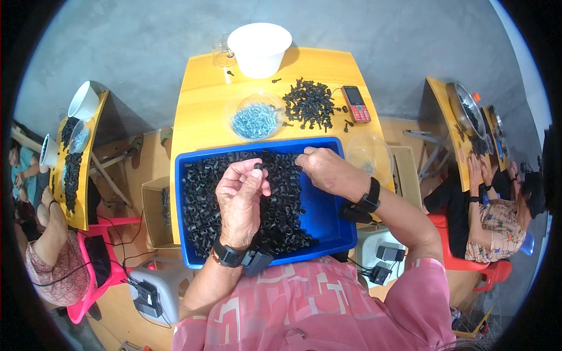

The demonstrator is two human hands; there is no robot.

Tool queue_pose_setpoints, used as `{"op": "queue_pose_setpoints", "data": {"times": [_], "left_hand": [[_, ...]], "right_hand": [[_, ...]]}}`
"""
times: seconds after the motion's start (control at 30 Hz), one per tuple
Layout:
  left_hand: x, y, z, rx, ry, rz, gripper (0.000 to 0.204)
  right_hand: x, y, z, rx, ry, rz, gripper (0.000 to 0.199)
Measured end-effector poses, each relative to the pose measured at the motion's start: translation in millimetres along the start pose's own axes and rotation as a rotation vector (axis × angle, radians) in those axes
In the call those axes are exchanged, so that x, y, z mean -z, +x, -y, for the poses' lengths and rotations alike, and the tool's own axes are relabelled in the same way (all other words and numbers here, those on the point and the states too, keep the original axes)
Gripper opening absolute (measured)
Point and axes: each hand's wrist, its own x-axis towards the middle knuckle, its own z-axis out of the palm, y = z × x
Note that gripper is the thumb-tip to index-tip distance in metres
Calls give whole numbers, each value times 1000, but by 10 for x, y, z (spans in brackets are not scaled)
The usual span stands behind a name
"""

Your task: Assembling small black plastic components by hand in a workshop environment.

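Grey concrete floor surrounds your small yellow table (pixel 199 111), with other people seated at similar tables off to both sides.

Your left hand (pixel 241 199) is raised over the blue bin (pixel 336 234), thumb and fingers pinched narrowly on one small black plastic piece (pixel 258 167) at the fingertips. Your right hand (pixel 328 169) reaches down into the far right part of the bin; its fingers are curled into the black pieces there, but you cannot tell from this view whether it has closed on one or is only touching them.

Judging by how things lie, you are well short of finished. The blue bin holds a thick layer of black pieces (pixel 205 205) across its left and middle, with bare blue floor showing only on the right side. Beyond the bin, a loose heap of black parts (pixel 310 104) sits directly on the tabletop, a fair amount but much smaller than what is in the bin.

Just left of that heap, a clear round bowl (pixel 255 117) is filled with small silvery-blue screws. At the far edge stands a white bowl (pixel 259 48), whose contents you cannot see from here, and a clear glass (pixel 221 54) touches its left side. A second clear bowl (pixel 369 153) sits just beside the bin's right corner and looks empty. A small red phone (pixel 356 104) lies to the right of the heap.
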Motion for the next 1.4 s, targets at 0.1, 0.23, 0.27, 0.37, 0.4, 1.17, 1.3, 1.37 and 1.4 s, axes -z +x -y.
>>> {"op": "queue_pose_setpoints", "data": {"times": [0.1, 0.23, 0.27, 0.37, 0.4, 1.17, 1.3, 1.37, 1.4], "left_hand": [[3, -2, 0, 6, -9, 10, 17], [7, -1, 0, 13, 2, 24, 17], [2, -1, 8, 12, 0, 25, 17], [0, -16, 6, 27, 34, 19, 18], [-8, -20, 9, 57, 51, 29, 18], [-47, -49, 25, 177, 173, 103, 14], [-22, -50, 34, 173, 205, 102, 14], [-21, -52, 41, 155, 213, 101, 14], [-20, -50, 47, 136, 222, 101, 14]], "right_hand": [[-14, 28, 15, 4, -17, 19, 4], [-19, 20, -28, -7, -36, 67, 5], [-21, -2, -62, 1, -37, 43, 5], [137, -22, 22, 51, 64, -98, 13], [171, -30, 65, 52, 64, -98, 13], [168, 2, 512, -125, 807, -296, 12], [184, 6, 494, -15, 594, -305, 15], [188, 9, 502, -38, 623, -280, 16], [189, 11, 503, -61, 652, -256, 16]]}}
